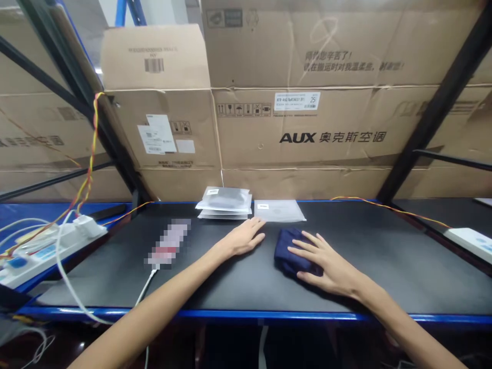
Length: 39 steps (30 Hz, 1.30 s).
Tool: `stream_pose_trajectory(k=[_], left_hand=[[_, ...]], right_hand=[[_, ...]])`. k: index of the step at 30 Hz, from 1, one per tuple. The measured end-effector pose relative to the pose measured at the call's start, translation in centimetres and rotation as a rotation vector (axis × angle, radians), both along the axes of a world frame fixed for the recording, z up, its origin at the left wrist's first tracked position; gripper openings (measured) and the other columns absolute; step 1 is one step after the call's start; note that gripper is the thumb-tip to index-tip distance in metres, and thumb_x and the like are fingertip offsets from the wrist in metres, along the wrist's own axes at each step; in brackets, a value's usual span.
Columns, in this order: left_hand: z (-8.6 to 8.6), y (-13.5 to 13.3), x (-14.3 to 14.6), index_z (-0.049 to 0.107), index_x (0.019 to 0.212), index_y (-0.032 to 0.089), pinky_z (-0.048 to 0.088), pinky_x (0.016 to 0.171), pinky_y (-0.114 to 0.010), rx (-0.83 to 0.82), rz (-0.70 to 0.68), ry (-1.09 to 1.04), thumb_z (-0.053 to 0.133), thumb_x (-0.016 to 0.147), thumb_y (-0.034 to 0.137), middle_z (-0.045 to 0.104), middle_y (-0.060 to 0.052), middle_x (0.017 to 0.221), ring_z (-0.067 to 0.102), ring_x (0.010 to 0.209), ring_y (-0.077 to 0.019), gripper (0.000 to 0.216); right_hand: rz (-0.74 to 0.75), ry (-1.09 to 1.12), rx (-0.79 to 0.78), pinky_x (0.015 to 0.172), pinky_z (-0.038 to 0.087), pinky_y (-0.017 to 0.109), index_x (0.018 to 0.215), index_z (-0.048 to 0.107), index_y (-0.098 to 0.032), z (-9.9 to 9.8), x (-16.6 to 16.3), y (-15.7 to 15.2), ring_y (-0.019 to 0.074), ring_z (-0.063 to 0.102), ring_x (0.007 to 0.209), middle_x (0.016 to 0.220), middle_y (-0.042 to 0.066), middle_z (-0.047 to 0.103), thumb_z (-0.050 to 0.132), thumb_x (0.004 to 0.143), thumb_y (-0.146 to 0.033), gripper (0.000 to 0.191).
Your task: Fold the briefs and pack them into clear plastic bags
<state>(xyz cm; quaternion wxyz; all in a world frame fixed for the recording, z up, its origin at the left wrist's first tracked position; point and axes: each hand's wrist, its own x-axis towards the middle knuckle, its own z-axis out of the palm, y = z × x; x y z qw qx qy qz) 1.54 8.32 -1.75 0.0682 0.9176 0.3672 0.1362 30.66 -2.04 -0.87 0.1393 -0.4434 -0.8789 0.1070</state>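
Note:
On the dark tabletop, my right hand (326, 264) lies with spread fingers over a folded navy-blue cloth bundle (283, 251), touching its top and right side. My left hand (243, 239) is to the left of the bundle, palm down and fingers stretched out, with nothing in it. Just beyond its fingertips is a flat translucent plastic packet (282, 211) with a small white label. Beside that packet, several similar packets are stacked (223, 200) at the back edge.
A blurred-out phone-like object (169, 243) with a white cable (146, 287) lies at left. A white power strip (49, 253) with plugs stands at the far left, another white strip (471, 243) at right. Cardboard (307, 148) walls the back between black posts (434, 102).

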Motion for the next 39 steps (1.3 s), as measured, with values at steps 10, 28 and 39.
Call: stream_pose_trajectory(k=[10,28,39], left_hand=[[1.8,-3.8,-1.2,0.059,0.127,0.021,0.05,0.09,-0.035,0.064,-0.016,-0.034,0.053,0.094,0.036,0.067,-0.008,0.114,0.063,0.101,-0.0243,0.037],[0.2,-5.4,-0.7,0.063,0.095,0.022,0.048,0.071,-0.025,0.159,0.243,-0.151,0.055,0.084,0.018,0.07,-0.001,0.089,0.066,0.083,-0.0183,0.014],[-0.2,-6.1,-0.6,0.069,0.11,0.027,0.055,0.084,-0.028,0.153,0.118,-0.179,0.051,0.09,0.014,0.071,0.001,0.116,0.07,0.096,-0.019,0.03]], right_hand=[[-0.042,0.031,-0.068,0.115,0.028,0.059,0.142,0.048,-0.034,-0.1,1.0,-0.7,0.0364,0.022,0.145,0.152,0.004,0.043,0.065,0.079,-0.061,0.071],[0.011,0.075,0.214,0.101,0.05,0.047,0.13,0.061,-0.026,-1.5,0.7,-2.2,0.0304,0.055,0.126,0.13,0.006,0.065,0.062,0.076,-0.017,0.055],[0.167,0.169,0.326,0.106,0.046,0.043,0.134,0.057,-0.023,-0.3,-1.5,-2.0,0.0266,0.052,0.129,0.132,0.006,0.063,0.052,0.074,-0.01,0.062]])
